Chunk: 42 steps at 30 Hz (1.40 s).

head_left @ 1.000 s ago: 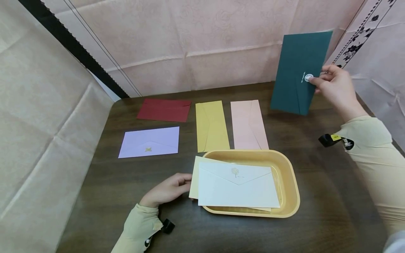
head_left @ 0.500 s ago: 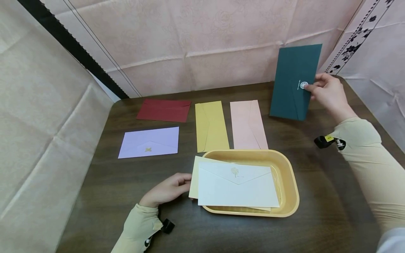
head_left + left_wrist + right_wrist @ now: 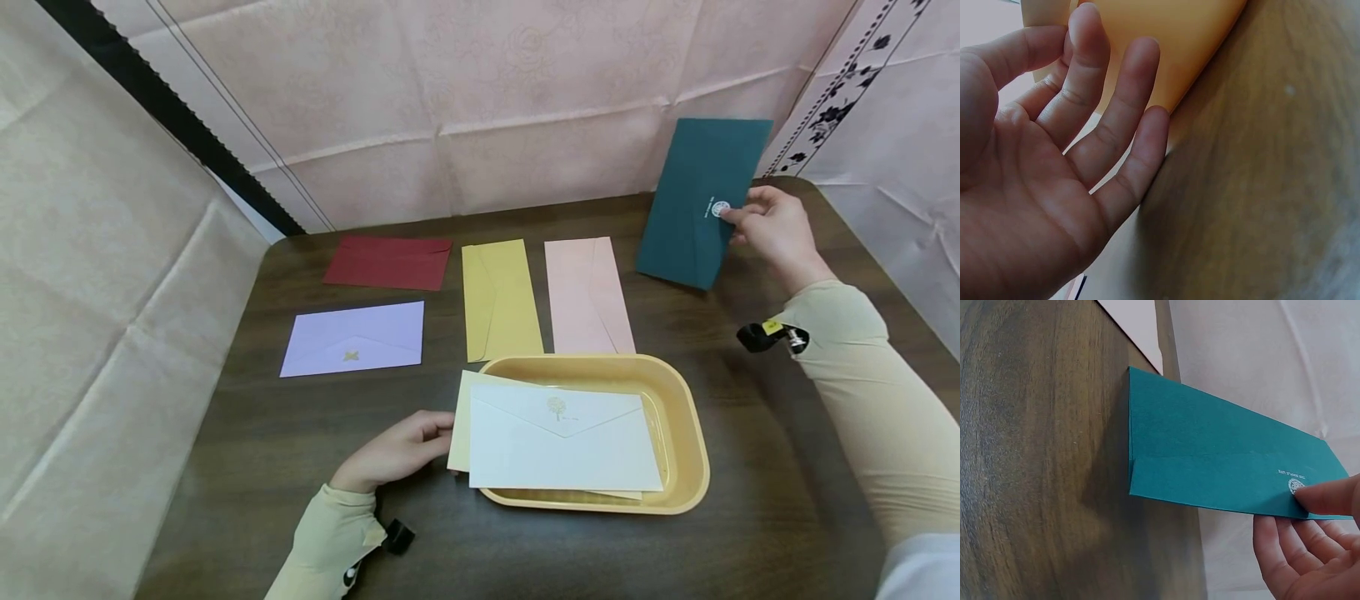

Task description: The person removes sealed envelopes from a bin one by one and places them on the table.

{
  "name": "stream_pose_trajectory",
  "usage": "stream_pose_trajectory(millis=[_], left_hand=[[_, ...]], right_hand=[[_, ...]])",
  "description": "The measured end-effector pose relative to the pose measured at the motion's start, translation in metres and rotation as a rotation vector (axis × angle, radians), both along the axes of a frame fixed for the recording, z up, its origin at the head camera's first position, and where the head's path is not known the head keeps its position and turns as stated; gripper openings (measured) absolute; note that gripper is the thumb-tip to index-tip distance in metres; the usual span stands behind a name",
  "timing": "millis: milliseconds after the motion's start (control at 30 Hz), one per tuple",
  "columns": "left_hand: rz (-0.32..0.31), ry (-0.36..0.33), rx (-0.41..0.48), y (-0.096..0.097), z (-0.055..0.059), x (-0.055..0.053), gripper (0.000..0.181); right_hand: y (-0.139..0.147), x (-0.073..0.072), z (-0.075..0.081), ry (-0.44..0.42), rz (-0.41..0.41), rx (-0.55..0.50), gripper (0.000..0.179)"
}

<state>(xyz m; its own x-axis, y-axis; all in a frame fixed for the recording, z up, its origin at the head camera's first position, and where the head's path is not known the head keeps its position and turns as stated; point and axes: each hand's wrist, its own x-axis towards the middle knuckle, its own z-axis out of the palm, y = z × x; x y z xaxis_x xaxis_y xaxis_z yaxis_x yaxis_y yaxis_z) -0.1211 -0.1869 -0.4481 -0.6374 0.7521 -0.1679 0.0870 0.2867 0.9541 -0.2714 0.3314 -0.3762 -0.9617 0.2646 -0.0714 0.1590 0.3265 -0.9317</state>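
My right hand pinches a teal envelope by its right edge, thumb on the white round seal print. In the right wrist view, the envelope stands tilted, its lower end close to the table; whether it touches is unclear. My left hand is at the left side of a yellow tray, fingers loosely bent beside a cream envelope. Its fingertips are partly hidden in the head view. A white envelope with a tree print lies over the cream one, both across the tray.
A pink envelope and a yellow envelope lie behind the tray. Further left are a red envelope and a lavender envelope. Cloth hangings border the dark wooden table at the back and sides.
The right hand has come down and somewhat left with the teal envelope, bringing its lower end nearer the table and tilting it. My left hand and the other envelopes look unmoved.
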Motion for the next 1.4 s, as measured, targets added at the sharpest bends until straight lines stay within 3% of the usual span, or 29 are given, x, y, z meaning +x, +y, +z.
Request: stream_pose_trajectory(millis=[533,767,867,1133,1400], left_hand=[[0.004,-0.013,-0.003,0.001,0.001,0.000,0.024],[0.006,-0.011,-0.001,0.001,0.003,0.001,0.024],[0.005,-0.014,0.003,0.001,0.003,0.001,0.025],[0.017,-0.016,-0.014,0.000,0.004,0.002,0.024],[0.016,-0.013,-0.012,0.001,0.005,0.002,0.024]], right_hand=[[0.009,-0.002,-0.022,-0.037,-0.078,-0.190,0.023],[0.009,-0.005,-0.031,-0.020,-0.107,-0.422,0.028],[0.007,-0.007,-0.035,-0.013,-0.126,-0.464,0.028],[-0.001,-0.010,-0.050,-0.014,-0.167,-0.479,0.025],[0.000,-0.014,-0.057,-0.081,-0.238,-0.462,0.033]])
